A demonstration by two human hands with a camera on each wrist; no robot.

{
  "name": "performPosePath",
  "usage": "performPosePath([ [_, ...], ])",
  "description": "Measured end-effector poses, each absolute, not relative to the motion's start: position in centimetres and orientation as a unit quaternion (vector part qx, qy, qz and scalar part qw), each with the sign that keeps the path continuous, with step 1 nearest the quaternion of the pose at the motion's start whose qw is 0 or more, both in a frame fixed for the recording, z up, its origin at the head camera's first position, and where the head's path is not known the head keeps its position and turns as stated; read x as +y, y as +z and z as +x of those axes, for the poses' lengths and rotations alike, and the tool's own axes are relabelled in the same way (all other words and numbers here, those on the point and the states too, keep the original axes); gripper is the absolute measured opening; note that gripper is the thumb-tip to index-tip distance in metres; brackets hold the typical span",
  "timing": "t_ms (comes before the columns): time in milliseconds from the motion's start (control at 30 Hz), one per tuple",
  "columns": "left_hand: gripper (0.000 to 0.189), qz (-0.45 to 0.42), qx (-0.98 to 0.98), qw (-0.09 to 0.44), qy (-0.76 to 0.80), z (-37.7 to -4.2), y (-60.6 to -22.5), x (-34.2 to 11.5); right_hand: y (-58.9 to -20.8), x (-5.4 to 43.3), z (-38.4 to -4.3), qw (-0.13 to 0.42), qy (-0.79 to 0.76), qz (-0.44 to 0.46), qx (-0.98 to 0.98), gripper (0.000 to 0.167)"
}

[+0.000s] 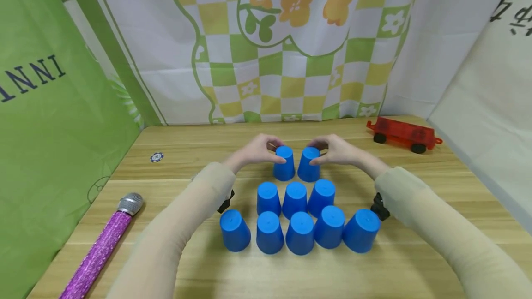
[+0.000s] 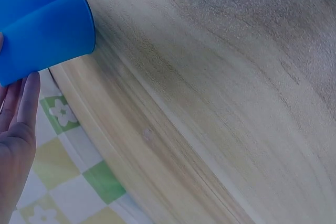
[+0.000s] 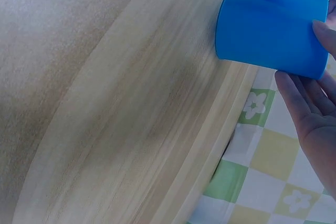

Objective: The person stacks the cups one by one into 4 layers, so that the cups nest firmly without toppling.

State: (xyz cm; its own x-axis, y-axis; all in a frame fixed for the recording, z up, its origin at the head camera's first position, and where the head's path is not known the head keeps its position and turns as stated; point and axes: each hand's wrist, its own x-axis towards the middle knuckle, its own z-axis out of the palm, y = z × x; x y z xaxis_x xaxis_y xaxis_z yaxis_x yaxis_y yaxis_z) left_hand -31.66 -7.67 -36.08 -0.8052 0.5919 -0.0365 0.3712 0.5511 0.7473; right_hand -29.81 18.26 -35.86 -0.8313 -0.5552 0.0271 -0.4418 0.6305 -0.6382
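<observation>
Two blue cups stand upside down side by side at the back of the group. My left hand (image 1: 262, 150) holds the left back cup (image 1: 284, 164) near its top, thumb in front and fingers behind. With thumb and fingers, my right hand (image 1: 335, 151) grips the right back cup (image 1: 309, 165). A narrow gap parts these two cups. In front of them is a row of three upturned blue cups, with the middle cup (image 1: 295, 201) between its neighbours. Nearest me runs a longer row of several more; its leftmost cup (image 1: 235, 232) stands a little apart.
A microphone (image 1: 104, 243) with a glittery purple handle lies at the left of the wooden table (image 1: 199, 271). A poker chip (image 1: 157, 157) lies at the back left. At the back right stands a red toy wagon (image 1: 403, 134). Patterned cloth (image 1: 282, 82) hangs behind the table.
</observation>
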Motion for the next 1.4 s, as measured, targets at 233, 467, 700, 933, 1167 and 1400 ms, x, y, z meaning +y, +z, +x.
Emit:
performPosePath([
  [233, 0.044, 0.271, 0.867, 0.151, 0.390, -31.4, -36.0, -7.4, -35.6, 18.1, -29.8, 0.092, -0.337, -0.287, 0.892, 0.047],
  [467, 0.045, 0.281, 0.864, 0.150, 0.391, -31.2, -36.1, -7.4, -35.7, 18.0, -29.8, 0.100, -0.339, -0.293, 0.888, 0.048],
  [700, 0.049, 0.293, 0.864, 0.152, 0.381, -31.1, -36.3, -7.8, -35.3, 18.4, -29.7, 0.113, -0.339, -0.286, 0.889, 0.057],
  [933, 0.050, 0.294, 0.863, 0.160, 0.379, -31.0, -35.8, -8.2, -34.3, 20.2, -29.1, 0.088, -0.350, -0.286, 0.888, 0.058],
  [1167, 0.053, 0.281, 0.869, 0.145, 0.382, -31.2, -35.4, -10.0, -33.8, 22.0, -27.8, 0.071, -0.357, -0.299, 0.882, 0.058],
  [1400, 0.053, 0.275, 0.864, 0.131, 0.401, -30.8, -35.4, -12.8, -34.1, 22.8, -26.2, 0.064, -0.364, -0.311, 0.876, 0.056],
])
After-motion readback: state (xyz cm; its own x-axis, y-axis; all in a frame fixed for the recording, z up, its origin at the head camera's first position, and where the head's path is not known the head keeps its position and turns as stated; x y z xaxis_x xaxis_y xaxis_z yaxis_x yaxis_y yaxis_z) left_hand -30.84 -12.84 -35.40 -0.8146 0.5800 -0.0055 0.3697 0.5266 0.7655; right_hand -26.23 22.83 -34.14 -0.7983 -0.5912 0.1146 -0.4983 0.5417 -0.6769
